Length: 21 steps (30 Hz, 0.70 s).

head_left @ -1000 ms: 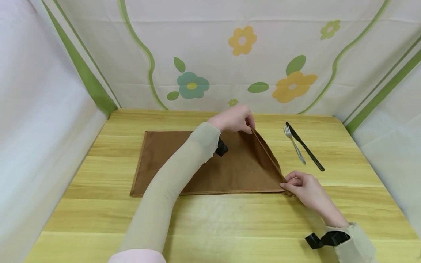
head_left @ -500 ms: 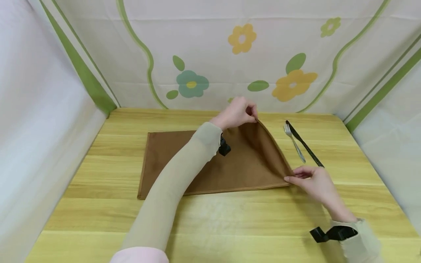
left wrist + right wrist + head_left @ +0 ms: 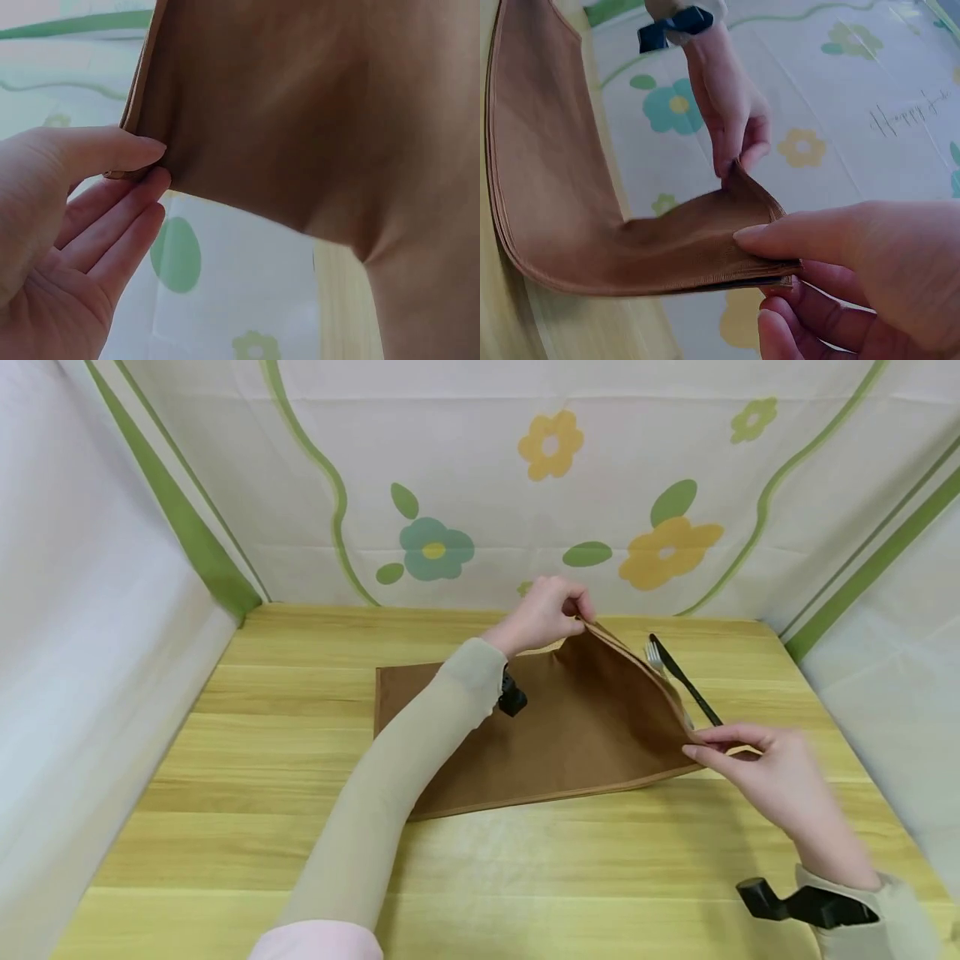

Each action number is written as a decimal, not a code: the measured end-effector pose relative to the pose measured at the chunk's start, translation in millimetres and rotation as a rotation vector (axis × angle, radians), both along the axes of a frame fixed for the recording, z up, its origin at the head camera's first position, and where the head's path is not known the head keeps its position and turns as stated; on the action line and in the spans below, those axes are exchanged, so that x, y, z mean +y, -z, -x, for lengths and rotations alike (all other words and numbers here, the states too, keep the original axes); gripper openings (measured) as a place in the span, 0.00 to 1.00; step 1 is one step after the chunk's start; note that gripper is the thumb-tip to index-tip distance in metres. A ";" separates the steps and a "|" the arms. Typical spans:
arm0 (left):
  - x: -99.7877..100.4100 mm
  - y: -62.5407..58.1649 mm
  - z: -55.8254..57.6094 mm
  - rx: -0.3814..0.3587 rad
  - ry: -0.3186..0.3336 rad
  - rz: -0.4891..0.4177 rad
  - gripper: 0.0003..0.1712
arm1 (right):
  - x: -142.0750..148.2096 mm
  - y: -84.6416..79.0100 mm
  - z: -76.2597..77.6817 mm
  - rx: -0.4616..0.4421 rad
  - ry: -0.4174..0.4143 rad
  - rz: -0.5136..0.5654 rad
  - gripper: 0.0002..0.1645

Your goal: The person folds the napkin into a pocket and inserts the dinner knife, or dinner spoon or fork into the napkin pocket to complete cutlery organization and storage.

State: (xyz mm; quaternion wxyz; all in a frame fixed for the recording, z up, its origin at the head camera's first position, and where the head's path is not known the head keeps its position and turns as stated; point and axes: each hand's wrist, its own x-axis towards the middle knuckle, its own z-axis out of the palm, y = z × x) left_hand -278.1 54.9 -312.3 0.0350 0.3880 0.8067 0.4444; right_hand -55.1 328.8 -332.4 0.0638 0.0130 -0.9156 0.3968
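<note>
Across mid-frame I see a brown cloth (image 3: 577, 727), its right end raised off the table (image 3: 510, 877). The left hand (image 3: 542, 614) pinches its upper-right corner, the right hand (image 3: 776, 777) its lower-right one. Toward upper right, a knife (image 3: 681, 676) lies beside a fork (image 3: 654, 655), whose handle the cloth seems mostly to hide.

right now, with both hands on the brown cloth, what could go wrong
The lifted brown cloth partly hides the fork in the head view, near the knife, so it might catch or nudge them. The left hand and right hand pinch only its corners, so one could slip free. Several edges show at the right hand's corner, so layers might slide out of line.
</note>
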 end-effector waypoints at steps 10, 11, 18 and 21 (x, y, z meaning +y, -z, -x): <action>-44.8 11.3 3.4 -0.024 -0.048 -0.032 0.06 | -39.7 0.1 -3.8 0.162 -0.108 0.012 0.11; -49.5 12.5 2.8 -0.035 -0.047 -0.040 0.05 | -42.8 -0.3 -4.4 0.188 -0.118 0.017 0.12; -80.1 15.0 -5.4 -0.094 -0.068 -0.062 0.04 | -59.4 -1.3 -4.1 0.355 -0.215 0.019 0.22; -89.4 16.5 -6.7 -0.108 -0.079 -0.074 0.04 | -69.1 -1.6 -3.6 0.375 -0.255 0.036 0.22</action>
